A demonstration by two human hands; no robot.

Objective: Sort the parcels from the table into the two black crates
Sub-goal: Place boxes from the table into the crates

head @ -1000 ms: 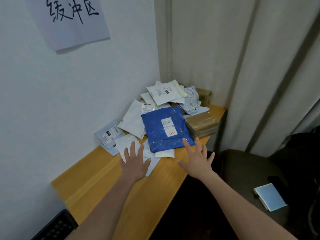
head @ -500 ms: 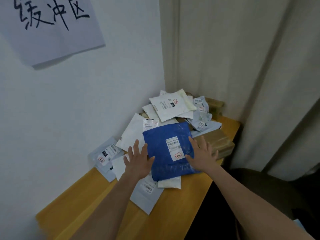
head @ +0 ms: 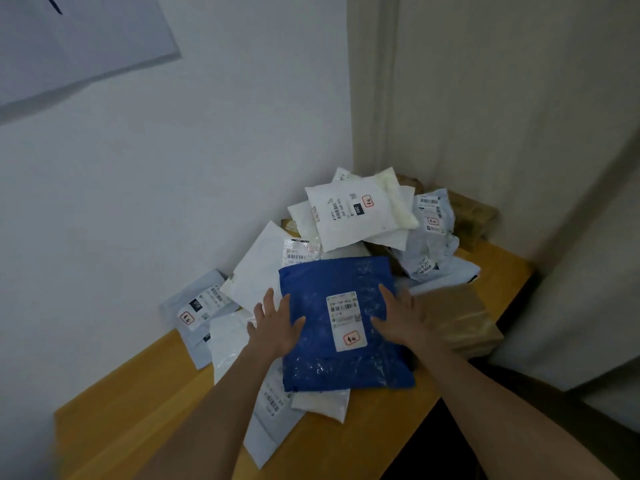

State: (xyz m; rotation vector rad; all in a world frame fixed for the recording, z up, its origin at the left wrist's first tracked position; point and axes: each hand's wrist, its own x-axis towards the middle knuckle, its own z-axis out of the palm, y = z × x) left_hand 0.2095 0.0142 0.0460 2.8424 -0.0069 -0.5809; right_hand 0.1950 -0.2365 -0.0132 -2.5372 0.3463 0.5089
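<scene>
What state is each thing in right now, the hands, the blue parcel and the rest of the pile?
left hand: fingers straight, on the blue parcel's left edge.
right hand: fingers straight, on its right side.
blue parcel: flat on top of the pile, label up.
white parcel: sealed, atop the pile's back.
brown box: closed, beside the blue parcel.

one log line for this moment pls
phase: reaching | left hand: open, on blue parcel left edge | right hand: open, on its right side | lifted: not yet

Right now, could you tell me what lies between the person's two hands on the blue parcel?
In the head view, the white shipping label lies between the left hand and right hand on the blue parcel.
</scene>
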